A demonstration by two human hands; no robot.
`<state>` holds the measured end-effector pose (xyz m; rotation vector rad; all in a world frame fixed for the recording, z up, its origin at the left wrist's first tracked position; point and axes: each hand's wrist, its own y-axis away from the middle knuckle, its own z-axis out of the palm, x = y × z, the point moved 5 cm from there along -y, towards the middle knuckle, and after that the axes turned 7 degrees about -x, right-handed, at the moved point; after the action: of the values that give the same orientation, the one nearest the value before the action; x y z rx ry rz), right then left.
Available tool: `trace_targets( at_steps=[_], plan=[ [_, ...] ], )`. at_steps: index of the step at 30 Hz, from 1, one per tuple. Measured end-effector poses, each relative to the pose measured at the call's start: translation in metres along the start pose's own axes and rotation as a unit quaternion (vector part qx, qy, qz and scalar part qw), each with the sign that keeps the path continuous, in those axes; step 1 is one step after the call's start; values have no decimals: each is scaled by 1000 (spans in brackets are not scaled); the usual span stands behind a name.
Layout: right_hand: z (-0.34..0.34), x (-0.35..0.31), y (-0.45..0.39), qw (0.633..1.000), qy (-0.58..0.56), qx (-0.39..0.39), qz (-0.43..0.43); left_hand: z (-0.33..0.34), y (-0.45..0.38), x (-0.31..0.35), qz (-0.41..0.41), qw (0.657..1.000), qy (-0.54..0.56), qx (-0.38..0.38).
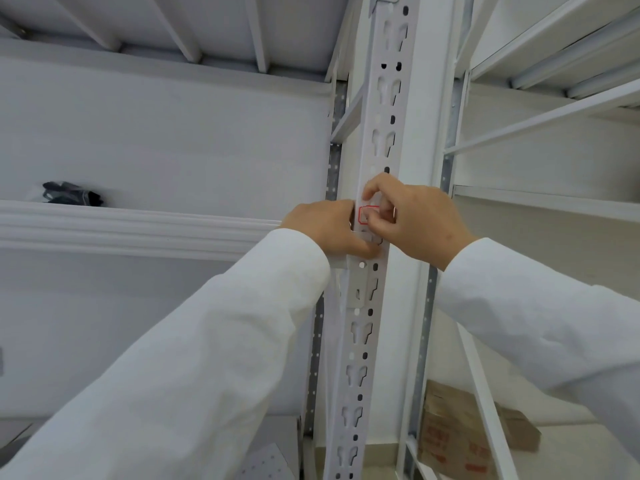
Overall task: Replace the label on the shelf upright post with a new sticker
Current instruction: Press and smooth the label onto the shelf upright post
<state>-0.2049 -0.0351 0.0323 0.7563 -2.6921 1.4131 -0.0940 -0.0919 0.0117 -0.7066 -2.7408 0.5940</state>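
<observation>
You are looking at a bright, evenly lit scene with soft, diffuse light and no hard shadows or glare, only faint grey shading under the shelf beam (pixel 138 230). Your wide-angle lens bends straight lines outward near the edges. The sleeves (pixel 180 358) close to the camera look soft, and the cardboard box (pixel 460 438) at lower right is blurred.

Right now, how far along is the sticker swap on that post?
Midway, apparently. A red-bordered white sticker sits on the white slotted metal post. The right hand pinches at it while the left hand steadies the post. Whether it is old or new, I cannot tell.
</observation>
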Motion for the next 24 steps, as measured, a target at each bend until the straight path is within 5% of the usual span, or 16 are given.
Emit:
trace_targets(
  at_steps=[19, 24],
  plan=[
    [4, -2, 1, 997, -42, -67, 8, -1, 2, 2, 6, 1000, 7, -11],
    [-1, 7, 3, 997, -75, -16, 27, -2, 1, 2, 3, 1000, 2, 2]
  ],
)
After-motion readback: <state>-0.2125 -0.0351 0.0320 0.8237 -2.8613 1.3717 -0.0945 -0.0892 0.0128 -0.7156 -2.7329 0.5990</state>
